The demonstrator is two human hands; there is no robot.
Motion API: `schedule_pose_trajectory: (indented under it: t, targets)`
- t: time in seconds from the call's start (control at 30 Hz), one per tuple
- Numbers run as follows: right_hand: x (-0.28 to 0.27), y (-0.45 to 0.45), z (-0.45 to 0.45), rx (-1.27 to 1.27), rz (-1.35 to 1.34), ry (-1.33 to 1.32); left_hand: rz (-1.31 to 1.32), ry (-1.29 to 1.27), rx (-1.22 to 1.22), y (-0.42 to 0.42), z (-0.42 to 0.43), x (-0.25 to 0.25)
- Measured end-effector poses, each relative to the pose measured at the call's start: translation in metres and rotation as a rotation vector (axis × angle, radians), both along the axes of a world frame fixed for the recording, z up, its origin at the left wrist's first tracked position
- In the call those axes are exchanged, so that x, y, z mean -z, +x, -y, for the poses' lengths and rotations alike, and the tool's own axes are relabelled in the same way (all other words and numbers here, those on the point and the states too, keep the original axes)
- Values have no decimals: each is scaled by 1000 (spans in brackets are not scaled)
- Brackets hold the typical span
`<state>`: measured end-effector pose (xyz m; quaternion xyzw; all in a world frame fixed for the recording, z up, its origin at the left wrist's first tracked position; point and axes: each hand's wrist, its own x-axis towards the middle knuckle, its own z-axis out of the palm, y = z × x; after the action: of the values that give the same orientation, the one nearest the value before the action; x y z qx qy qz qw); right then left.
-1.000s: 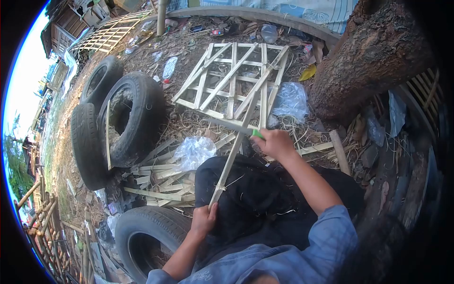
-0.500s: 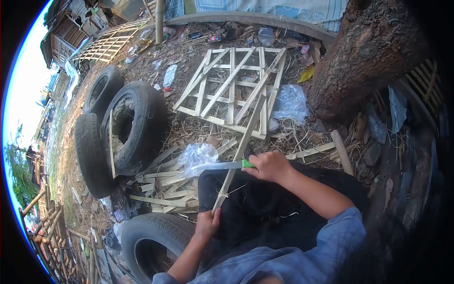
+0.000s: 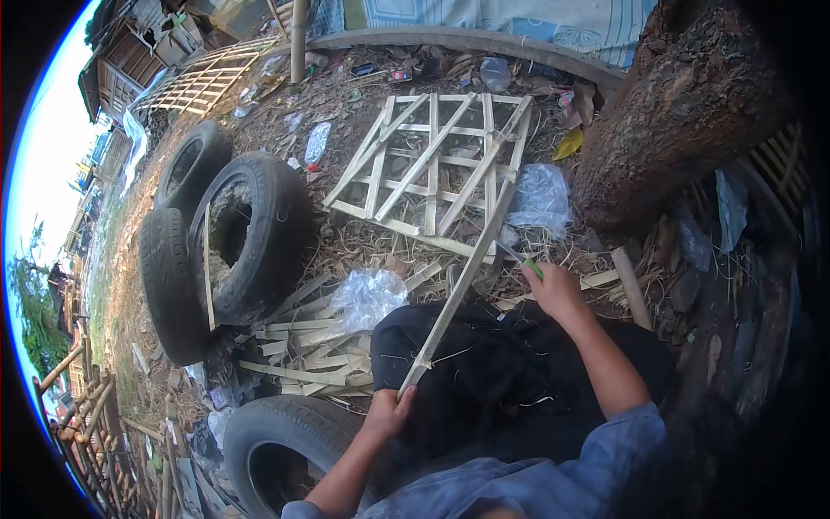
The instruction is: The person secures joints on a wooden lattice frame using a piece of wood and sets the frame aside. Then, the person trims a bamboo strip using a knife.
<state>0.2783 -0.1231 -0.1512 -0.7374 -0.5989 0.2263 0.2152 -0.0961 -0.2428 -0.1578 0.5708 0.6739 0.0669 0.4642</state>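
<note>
Outdoors, pale strip [image 3: 458, 295] and green-handled knife [image 3: 532, 269]
Left hand [image 3: 389, 413]: grip pinching the strip's lower end; right hand [image 3: 556, 291]: grip wrapped round the knife.

Obstacle, centre: slat [image 3: 467, 281], slanting from your left hand [image 3: 388, 410] toward the far lattice [image 3: 432, 182], barring straight crossing.
Obstacle, right of slat: knife [image 3: 533, 270] in your right hand [image 3: 558, 290], blade toward the slat.
Obstacle, far right: thick tree trunk [image 3: 683, 121].
Obstacles, left: standing tyre [image 3: 290, 216]; near left, second tyre [image 3: 298, 419] beside your left forearm.
Passage: above your lap [image 3: 484, 372], between slat and right forearm; also over the low strips [image 3: 311, 376], left.
</note>
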Motion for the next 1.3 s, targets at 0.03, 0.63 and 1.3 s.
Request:
schedule_pose_trajectory:
  t: [0.03,0.63,1.3]
  targets:
    - [3,4,0,51,-75,-12,45,-34,14,-3,-4,-1]
    - [26,-63,2,-535,27,488,243,-307,174,-17,-30,-20]
    - [-34,-26,7,-125,-430,321,266,-326,130,-19,-28,-16]
